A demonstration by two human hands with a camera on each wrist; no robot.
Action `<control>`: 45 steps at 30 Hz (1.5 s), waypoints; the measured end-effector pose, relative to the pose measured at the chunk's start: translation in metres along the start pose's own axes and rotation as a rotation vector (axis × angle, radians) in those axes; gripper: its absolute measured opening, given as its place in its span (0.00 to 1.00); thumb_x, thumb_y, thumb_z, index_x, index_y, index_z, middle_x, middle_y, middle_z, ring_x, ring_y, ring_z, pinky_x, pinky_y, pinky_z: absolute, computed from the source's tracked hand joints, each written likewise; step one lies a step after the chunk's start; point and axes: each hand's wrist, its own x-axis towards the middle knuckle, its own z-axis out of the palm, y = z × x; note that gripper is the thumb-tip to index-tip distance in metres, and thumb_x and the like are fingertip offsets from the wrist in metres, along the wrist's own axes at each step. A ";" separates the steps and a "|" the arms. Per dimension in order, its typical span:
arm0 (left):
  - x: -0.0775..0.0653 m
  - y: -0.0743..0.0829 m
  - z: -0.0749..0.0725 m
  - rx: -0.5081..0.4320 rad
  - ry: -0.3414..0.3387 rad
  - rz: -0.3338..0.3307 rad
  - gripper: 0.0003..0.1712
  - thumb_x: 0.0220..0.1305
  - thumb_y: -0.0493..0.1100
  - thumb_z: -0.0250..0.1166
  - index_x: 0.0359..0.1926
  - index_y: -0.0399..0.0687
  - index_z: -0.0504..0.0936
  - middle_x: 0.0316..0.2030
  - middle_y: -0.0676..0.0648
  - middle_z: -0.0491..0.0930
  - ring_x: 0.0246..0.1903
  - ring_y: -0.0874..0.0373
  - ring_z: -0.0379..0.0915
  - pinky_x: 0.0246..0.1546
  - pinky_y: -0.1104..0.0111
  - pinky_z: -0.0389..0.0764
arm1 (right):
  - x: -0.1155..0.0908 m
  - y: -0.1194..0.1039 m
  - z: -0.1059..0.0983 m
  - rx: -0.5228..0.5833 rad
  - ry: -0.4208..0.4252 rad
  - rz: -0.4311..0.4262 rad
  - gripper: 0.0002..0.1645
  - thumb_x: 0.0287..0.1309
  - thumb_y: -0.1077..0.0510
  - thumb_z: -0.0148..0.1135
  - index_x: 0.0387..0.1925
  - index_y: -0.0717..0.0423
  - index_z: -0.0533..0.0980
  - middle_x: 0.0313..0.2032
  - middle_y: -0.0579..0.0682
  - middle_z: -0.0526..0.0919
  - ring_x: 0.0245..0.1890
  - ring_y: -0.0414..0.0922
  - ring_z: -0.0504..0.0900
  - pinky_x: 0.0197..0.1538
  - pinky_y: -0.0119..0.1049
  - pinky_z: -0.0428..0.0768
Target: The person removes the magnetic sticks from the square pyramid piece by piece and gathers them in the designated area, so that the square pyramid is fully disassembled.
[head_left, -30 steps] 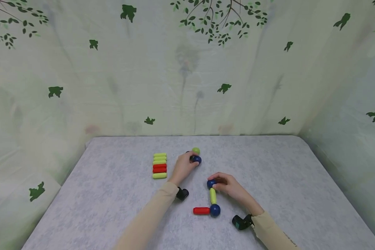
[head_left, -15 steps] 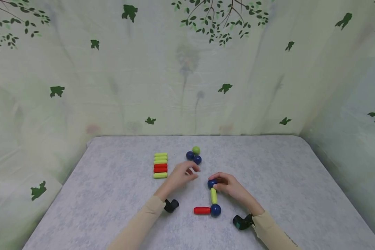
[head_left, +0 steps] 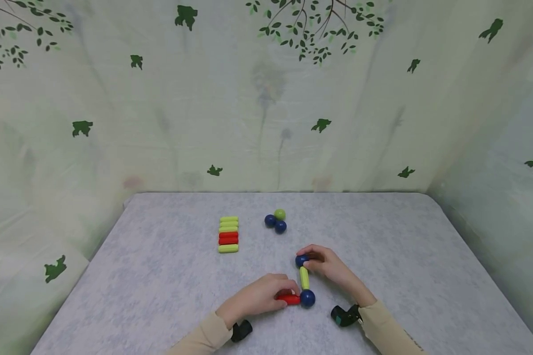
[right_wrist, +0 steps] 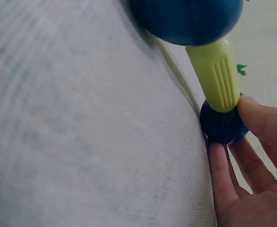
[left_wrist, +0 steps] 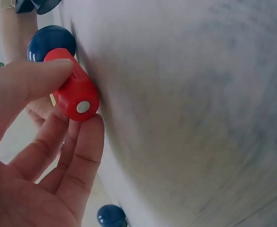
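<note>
My left hand pinches a red magnetic rod between thumb and fingers; a pale metal disc shows on the rod's end. The rod's far end touches a blue ball. From that ball a yellow-green rod runs away to a second blue ball. Thumb and fingers of my right hand grip this second ball, which rests on the table. Together the pieces form an L shape.
On the table, further back, two blue balls and a green ball sit clustered. Left of them lies a stacked row of yellow-green rods and red rods. A leaf-printed cloth hangs behind.
My left hand has left the ball cluster, come back toward the front, and taken hold of the red rod. My right hand keeps its grip on the blue ball.
</note>
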 end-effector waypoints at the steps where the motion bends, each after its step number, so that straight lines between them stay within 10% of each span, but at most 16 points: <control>1: -0.001 0.001 0.000 0.034 0.009 -0.003 0.17 0.58 0.34 0.67 0.47 0.55 0.82 0.36 0.60 0.76 0.34 0.70 0.68 0.38 0.78 0.72 | 0.000 0.000 0.000 0.003 0.002 0.005 0.15 0.64 0.63 0.57 0.52 0.59 0.76 0.49 0.53 0.79 0.47 0.48 0.76 0.48 0.38 0.74; 5: -0.003 0.003 -0.003 0.098 0.039 -0.026 0.17 0.57 0.35 0.67 0.47 0.56 0.83 0.34 0.60 0.73 0.31 0.69 0.66 0.35 0.78 0.71 | -0.001 0.000 0.001 0.007 0.005 0.010 0.15 0.64 0.63 0.58 0.52 0.58 0.76 0.50 0.53 0.78 0.48 0.49 0.76 0.49 0.40 0.74; 10: -0.013 -0.006 -0.012 -0.048 0.194 -0.084 0.15 0.60 0.34 0.66 0.46 0.54 0.82 0.38 0.60 0.77 0.37 0.67 0.71 0.41 0.73 0.75 | 0.000 0.001 0.002 0.008 0.009 0.008 0.15 0.64 0.63 0.58 0.52 0.59 0.76 0.50 0.53 0.78 0.48 0.48 0.76 0.49 0.39 0.74; 22: -0.058 -0.063 -0.044 0.063 0.548 -0.296 0.16 0.51 0.28 0.70 0.38 0.49 0.80 0.37 0.56 0.76 0.38 0.60 0.72 0.41 0.66 0.77 | -0.003 -0.001 0.000 0.010 0.003 0.006 0.15 0.65 0.63 0.57 0.53 0.59 0.76 0.50 0.53 0.78 0.47 0.48 0.75 0.45 0.37 0.75; 28: -0.064 -0.075 -0.049 0.131 0.555 -0.424 0.14 0.51 0.26 0.70 0.37 0.44 0.81 0.38 0.51 0.75 0.41 0.54 0.71 0.43 0.62 0.77 | -0.003 0.000 0.000 0.007 0.001 -0.001 0.15 0.65 0.62 0.57 0.53 0.59 0.76 0.50 0.54 0.78 0.47 0.48 0.75 0.45 0.37 0.75; 38: -0.060 -0.073 -0.052 0.196 0.558 -0.459 0.14 0.50 0.26 0.69 0.35 0.44 0.79 0.37 0.48 0.74 0.43 0.48 0.70 0.42 0.58 0.76 | -0.002 0.001 0.001 0.016 -0.001 0.007 0.15 0.65 0.62 0.57 0.53 0.58 0.76 0.50 0.53 0.78 0.46 0.48 0.76 0.45 0.37 0.75; 45: -0.046 -0.050 -0.041 0.069 0.517 -0.239 0.15 0.55 0.27 0.66 0.43 0.43 0.77 0.40 0.48 0.73 0.41 0.53 0.71 0.42 0.61 0.77 | -0.003 0.000 0.002 -0.010 0.027 -0.024 0.16 0.63 0.61 0.59 0.52 0.60 0.76 0.50 0.54 0.78 0.46 0.47 0.77 0.46 0.36 0.76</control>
